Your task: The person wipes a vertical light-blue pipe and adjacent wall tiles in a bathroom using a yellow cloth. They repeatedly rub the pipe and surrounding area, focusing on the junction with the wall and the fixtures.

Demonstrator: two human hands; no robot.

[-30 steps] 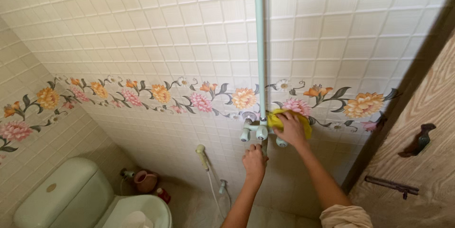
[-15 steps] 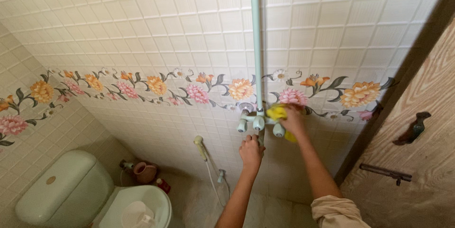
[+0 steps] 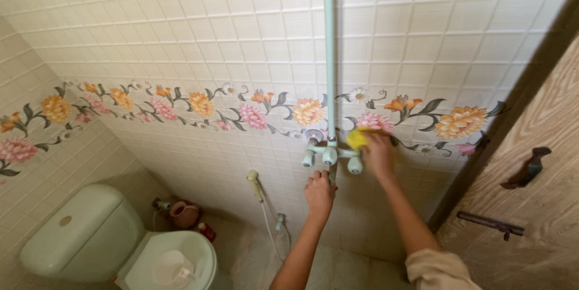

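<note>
Two hands work at a tiled, flower-bordered wall: right hand clutches a yellow cloth, left hand closes around the tap.

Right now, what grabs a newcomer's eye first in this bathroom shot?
Probably the band of floral border tiles running across the cream wall, with a pale green pipe rising straight up through it. Below the pipe, the right hand presses a yellow cloth at the pale green tap fitting, while the left hand holds its underside. A pale green toilet sits bottom left.
</note>
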